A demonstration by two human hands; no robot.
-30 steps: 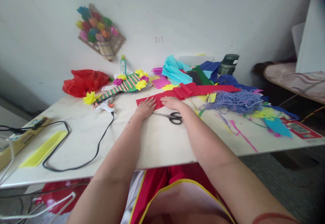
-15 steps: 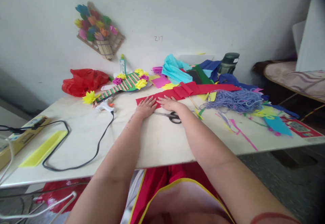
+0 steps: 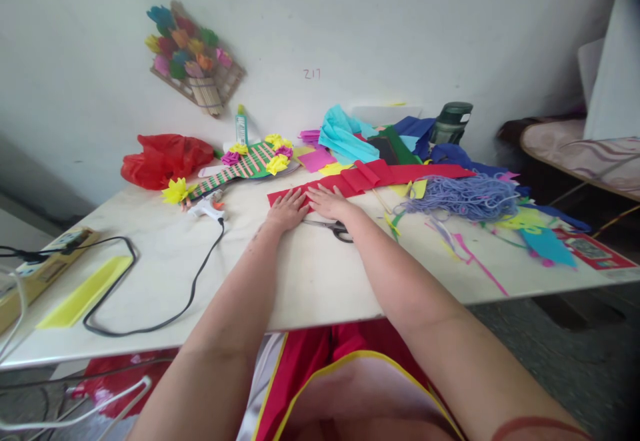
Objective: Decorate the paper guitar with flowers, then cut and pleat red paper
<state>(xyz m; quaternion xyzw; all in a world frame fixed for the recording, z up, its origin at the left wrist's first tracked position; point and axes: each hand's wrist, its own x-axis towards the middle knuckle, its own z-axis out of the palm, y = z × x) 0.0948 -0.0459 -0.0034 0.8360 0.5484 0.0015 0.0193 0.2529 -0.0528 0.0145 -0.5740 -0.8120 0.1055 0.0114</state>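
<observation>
A long strip of red crepe paper (image 3: 420, 174) lies across the table, with a folded piece of it raised near its middle. My left hand (image 3: 289, 210) rests flat on the strip's left end, fingers spread. Beside it, my right hand (image 3: 327, 202) also lies flat on the red paper, its fingertips close to the left hand's fingers. Black-handled scissors (image 3: 343, 231) lie just below the hands, partly hidden by my right wrist.
A white glue gun (image 3: 207, 208) with a black cord lies left, below a flower-trimmed green guitar-shaped craft (image 3: 250, 162). Blue yarn (image 3: 463, 196) and paper scraps cover the right. A dark green bottle (image 3: 451, 123), red plastic bag (image 3: 165, 160) and glue bottle (image 3: 241, 126) stand behind.
My right hand has slid slightly left along the red paper toward my left hand. My left hand stays in place.
</observation>
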